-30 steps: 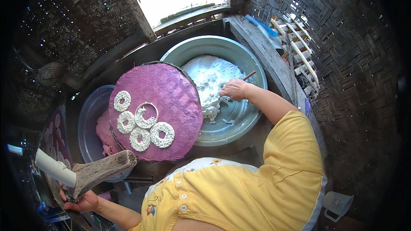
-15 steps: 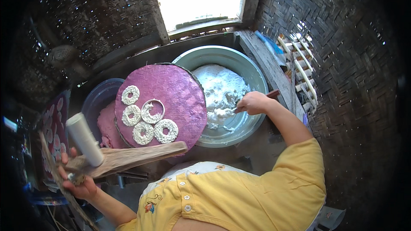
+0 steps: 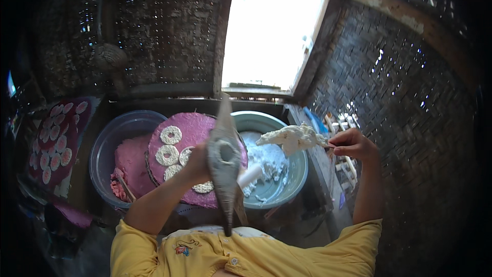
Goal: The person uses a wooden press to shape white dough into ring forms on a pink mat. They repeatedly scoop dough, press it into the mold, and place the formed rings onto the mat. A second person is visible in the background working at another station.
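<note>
My left hand (image 3: 199, 168) is closed around a wooden hand press (image 3: 225, 174), held upright with its round hole (image 3: 225, 152) facing me. Beside it juts the press's white tube (image 3: 251, 174). In my right hand (image 3: 353, 144) is the thin end of a stirring tool, its blade buried in a large lump of white dough (image 3: 292, 138). That lump hangs above the pale green basin (image 3: 302, 179), where more white dough (image 3: 269, 161) lies. Several ring-shaped dough pieces (image 3: 170, 135) rest on the round pink board (image 3: 197, 121); the press and my left hand partly hide them.
Left of the board stands a bluish tub (image 3: 99, 156) with pink dough (image 3: 134, 156) and a stick (image 3: 124, 185). Farther left lies a tray of pink-and-white rounds (image 3: 60, 141). A wooden ledge (image 3: 319, 169) runs by the basin, under the woven wall (image 3: 405, 138).
My right hand has lifted the dough-laden tool out of the basin, up and to the right. My left hand has brought the press from the far left to the middle and turned it upright.
</note>
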`<state>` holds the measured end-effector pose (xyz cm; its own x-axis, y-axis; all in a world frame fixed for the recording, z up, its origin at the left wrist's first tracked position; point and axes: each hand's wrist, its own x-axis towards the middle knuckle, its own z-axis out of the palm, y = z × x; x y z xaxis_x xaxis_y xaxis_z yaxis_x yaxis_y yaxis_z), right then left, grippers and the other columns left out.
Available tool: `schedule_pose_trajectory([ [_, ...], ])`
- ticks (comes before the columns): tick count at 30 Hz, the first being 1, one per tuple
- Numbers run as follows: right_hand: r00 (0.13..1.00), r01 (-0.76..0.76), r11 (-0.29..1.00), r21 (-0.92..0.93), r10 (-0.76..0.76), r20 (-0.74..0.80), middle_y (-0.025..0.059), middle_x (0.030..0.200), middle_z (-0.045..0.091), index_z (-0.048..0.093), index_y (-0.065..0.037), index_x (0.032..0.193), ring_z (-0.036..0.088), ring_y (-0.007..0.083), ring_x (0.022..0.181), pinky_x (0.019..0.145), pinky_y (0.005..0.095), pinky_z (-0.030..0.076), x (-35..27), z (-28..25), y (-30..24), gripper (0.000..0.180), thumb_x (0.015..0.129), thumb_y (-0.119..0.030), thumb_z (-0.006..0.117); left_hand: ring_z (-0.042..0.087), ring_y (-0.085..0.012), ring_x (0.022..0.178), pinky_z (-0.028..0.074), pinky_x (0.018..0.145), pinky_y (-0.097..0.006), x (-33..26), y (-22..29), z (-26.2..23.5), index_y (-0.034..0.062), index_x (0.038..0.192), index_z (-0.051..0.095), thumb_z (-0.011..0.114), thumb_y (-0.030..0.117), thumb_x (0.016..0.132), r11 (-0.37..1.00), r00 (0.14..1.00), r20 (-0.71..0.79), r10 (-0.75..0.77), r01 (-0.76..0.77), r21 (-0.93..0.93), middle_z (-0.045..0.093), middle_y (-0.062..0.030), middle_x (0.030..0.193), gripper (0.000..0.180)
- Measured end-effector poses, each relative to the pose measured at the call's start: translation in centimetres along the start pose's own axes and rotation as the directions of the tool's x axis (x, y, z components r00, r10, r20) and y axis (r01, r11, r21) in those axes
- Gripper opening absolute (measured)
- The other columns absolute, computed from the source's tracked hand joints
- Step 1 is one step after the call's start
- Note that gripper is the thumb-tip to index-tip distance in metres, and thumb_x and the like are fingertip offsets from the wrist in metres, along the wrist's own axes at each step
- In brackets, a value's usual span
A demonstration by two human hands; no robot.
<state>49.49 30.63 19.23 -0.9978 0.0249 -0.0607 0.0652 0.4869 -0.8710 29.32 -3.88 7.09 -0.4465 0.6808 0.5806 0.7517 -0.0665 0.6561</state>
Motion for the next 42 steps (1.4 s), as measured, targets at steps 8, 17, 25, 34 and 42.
schedule_pose_trajectory([
  [8, 0.876, 0.442, 0.521, -0.730, -0.427, 0.225, 0.0053, 0.071, 0.063, 0.069, -0.010, 0.093, 0.063, 0.0193, 0.066, 0.061, 0.0315, 0.048, 2.0, 4.0, -8.7, 0.022, 0.076, -0.024, 0.071, 0.061, -0.0345, 0.086, 0.048, 0.078, -0.041, 1.7, 3.9, 1.3, 0.0081, 0.098, 0.066, 0.069, 0.040, 0.069, 0.997, 0.984, 0.171, -0.040, 0.029, 0.068, 0.061, -0.0177, 0.095, 0.043],
  [17, 0.812, 0.217, -0.222, -0.951, -0.499, 0.302, -0.0041, 0.068, 0.049, 0.060, -0.016, 0.085, 0.054, 0.0105, 0.062, 0.056, 0.0282, 0.041, 2.8, 13.9, -9.8, 0.011, 0.080, -0.025, 0.061, 0.062, -0.0341, 0.085, 0.049, 0.075, -0.040, 1.9, 2.5, 2.8, 0.0069, 0.096, 0.066, 0.070, 0.039, 0.068, 0.969, 0.957, 0.171, -0.235, 0.217, 0.122, 0.064, -0.0179, 0.088, 0.043],
  [25, 0.733, 0.110, -0.116, -0.987, -0.661, 0.159, -0.0035, 0.067, 0.050, 0.062, -0.017, 0.093, 0.052, 0.0109, 0.058, 0.054, 0.0303, 0.039, 0.3, 13.1, -8.2, 0.013, 0.080, -0.020, 0.061, 0.065, -0.0302, 0.087, 0.049, 0.074, -0.037, 2.0, -2.2, 3.9, 0.0050, 0.096, 0.066, 0.069, 0.035, 0.070, 0.915, 0.898, 0.223, -0.379, 0.399, -0.051, 0.066, -0.0176, 0.089, 0.039],
  [34, 0.739, 0.134, 0.131, -0.982, -0.674, 0.011, 0.0002, 0.061, 0.054, 0.064, -0.015, 0.084, 0.059, 0.0165, 0.058, 0.052, 0.0327, 0.042, 0.5, 9.4, -7.6, 0.016, 0.073, -0.024, 0.071, 0.063, -0.0332, 0.085, 0.049, 0.075, -0.039, 2.0, -2.0, 5.3, 0.0059, 0.092, 0.066, 0.068, 0.035, 0.070, 0.942, 0.931, 0.182, -0.317, 0.331, -0.050, 0.065, -0.0173, 0.086, 0.037],
  [42, 0.717, 0.246, -0.120, -0.962, -0.646, 0.264, -0.0030, 0.066, 0.048, 0.058, -0.013, 0.082, 0.054, 0.0111, 0.060, 0.056, 0.0272, 0.043, 3.6, 13.5, -6.2, 0.007, 0.081, -0.020, 0.058, 0.064, -0.0311, 0.086, 0.049, 0.075, -0.038, 2.9, -1.0, 6.0, 0.0064, 0.094, 0.067, 0.070, 0.039, 0.066, 0.914, 0.879, 0.278, -0.387, 0.406, -0.011, 0.066, -0.0163, 0.087, 0.043],
])
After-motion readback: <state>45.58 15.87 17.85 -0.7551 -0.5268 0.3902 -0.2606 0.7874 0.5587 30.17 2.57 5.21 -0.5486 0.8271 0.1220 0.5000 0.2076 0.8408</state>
